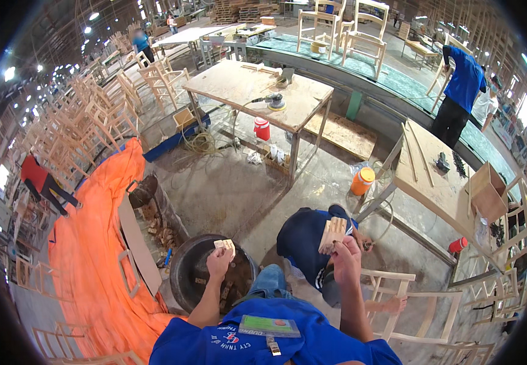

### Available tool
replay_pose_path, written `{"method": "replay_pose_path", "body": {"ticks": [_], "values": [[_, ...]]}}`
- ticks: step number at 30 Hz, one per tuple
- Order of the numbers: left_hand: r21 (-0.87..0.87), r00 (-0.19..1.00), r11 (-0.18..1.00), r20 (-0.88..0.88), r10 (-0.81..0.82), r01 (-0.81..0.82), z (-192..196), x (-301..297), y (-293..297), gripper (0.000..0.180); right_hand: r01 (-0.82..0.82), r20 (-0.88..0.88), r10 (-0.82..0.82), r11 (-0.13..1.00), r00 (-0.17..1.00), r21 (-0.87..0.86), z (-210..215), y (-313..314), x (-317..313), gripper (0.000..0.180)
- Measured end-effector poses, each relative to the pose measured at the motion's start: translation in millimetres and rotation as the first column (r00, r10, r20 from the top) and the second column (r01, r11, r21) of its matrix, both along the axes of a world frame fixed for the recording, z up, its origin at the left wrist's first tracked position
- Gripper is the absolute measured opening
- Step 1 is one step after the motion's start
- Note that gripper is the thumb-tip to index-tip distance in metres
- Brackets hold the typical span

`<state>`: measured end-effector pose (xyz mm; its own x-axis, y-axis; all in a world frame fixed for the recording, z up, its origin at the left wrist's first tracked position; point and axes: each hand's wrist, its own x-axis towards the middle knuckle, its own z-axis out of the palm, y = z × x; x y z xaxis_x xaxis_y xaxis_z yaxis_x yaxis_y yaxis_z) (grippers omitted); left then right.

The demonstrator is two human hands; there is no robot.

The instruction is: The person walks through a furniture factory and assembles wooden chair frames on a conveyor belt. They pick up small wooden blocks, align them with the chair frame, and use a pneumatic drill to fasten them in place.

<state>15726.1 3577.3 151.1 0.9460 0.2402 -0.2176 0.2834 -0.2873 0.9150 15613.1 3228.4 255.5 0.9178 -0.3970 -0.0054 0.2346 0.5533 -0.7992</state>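
Note:
My left hand (218, 264) is raised over a round black tub (182, 264), its fingers closed on a small pale wooden block (224, 245). Wood scraps lie in the bottom of the tub. Further right, my right hand (346, 260) pinches a larger pale wooden piece (332, 235), which looks grooved or made of several strips side by side. Right behind that piece a person in dark blue (303, 240) bends low near the floor. The two wooden pieces are well apart.
An orange tarp (93, 243) spreads along the left, with many chair frames (87, 115) beyond. Ahead stands a worktable (221, 79) with a sander (275, 103). Another table (424, 164) is at right, near an orange jug (362, 181). A wooden frame (424, 295) lies close at right.

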Motion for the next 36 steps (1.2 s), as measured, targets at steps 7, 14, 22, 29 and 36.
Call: {"method": "replay_pose_path", "body": {"ticks": [7, 14, 22, 29, 36], "values": [[0.127, 0.991, 0.986, 0.070, -0.118, 0.108, 8.6, 126.6, -40.3, 0.040, 0.192, -0.002, -0.193, 0.977, 0.981, 0.097, -26.1, -26.3, 45.1, 0.012], [0.092, 0.970, 0.971, 0.084, -0.229, 0.221, -10.1, 279.9, -67.6, 0.039, 0.336, -0.047, -0.333, 0.938, 0.942, 0.089, -49.7, -36.3, 154.9, 0.012], [0.350, 0.864, 0.846, 0.164, -0.477, 0.401, 31.6, 471.5, -57.1, 0.038, 0.458, -0.244, -0.430, 0.887, 0.869, 0.069, -83.7, -38.3, 352.8, 0.019], [0.362, 0.798, 0.798, 0.194, -0.570, 0.482, 49.4, 553.3, -53.5, 0.037, 0.429, -0.278, -0.436, 0.899, 0.856, -0.091, -61.9, -35.2, 472.4, 0.018], [0.211, 0.635, 0.681, 0.248, -0.731, 0.701, 64.3, 583.8, -149.8, 0.039, 0.498, -0.295, -0.544, 0.839, 0.786, -0.219, -47.3, -69.3, 489.7, 0.018]]}}
